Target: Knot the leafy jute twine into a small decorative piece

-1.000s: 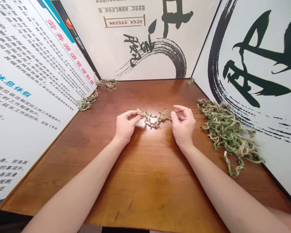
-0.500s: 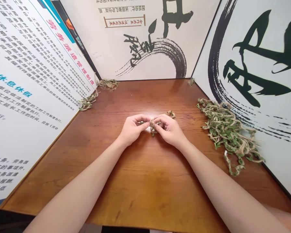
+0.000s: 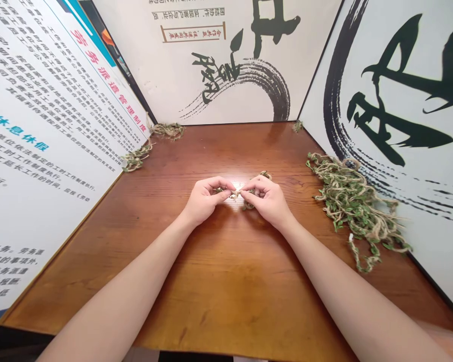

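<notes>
Just above the middle of the wooden table, my left hand [image 3: 206, 199] pinches a leafy twine garland [image 3: 236, 193] between thumb and fingers. From the other side my right hand [image 3: 266, 200] pinches the same garland, its fingertips a short gap from the left ones. A small twist of tan twine shows in that gap. More of the garland, with green leaves, hangs under my right fingers and shows behind that hand. The parts inside both palms are hidden.
A large tangled pile of leafy twine [image 3: 357, 201] lies on the wooden table [image 3: 219, 291] at the right. Smaller leafy bunches [image 3: 167, 130] sit at the back left, with a tiny one [image 3: 298, 125] at the back right corner. Printed panels [image 3: 226, 95] wall the table on three sides.
My hands have drawn slightly apart, the right one moving a little to the right. The loop that hung between the fingertips now sits under my right fingers.
</notes>
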Tool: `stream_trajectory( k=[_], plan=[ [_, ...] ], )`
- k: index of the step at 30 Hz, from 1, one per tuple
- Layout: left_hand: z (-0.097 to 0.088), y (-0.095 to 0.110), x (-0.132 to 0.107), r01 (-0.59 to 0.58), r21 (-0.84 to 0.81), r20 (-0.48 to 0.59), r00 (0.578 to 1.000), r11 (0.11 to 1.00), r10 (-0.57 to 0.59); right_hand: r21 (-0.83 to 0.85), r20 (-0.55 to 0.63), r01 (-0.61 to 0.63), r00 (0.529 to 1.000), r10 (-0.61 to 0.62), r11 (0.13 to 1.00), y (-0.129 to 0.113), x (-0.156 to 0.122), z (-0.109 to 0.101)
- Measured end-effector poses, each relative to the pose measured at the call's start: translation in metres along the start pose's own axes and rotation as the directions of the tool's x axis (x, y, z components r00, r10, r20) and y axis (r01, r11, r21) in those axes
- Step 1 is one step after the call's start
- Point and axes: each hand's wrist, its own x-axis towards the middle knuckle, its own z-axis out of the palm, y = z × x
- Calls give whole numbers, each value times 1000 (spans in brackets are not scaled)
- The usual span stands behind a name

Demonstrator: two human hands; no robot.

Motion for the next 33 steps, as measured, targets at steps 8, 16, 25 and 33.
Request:
stream_trajectory(
  k=[8, 16, 25, 33],
  plan=[
    [1, 4, -3, -59, 138, 103, 994, 989, 45, 304, 46, -238, 971, 235, 922, -7, 2, -1],
    [2, 4, -3, -110, 218, 86, 992, 970, 93, 131, 94, -96, 992, 84, 987, -4, -2, 3],
    [2, 2, -2, -88, 127, 94, 993, 988, 76, 33, 86, 3, 996, -6, 999, -5, 3, 0],
    [3, 5, -1, 110, -73, 71, 992, 991, -105, 96, 209, -164, 968, 141, 982, -2, 0, 3]
  ],
)
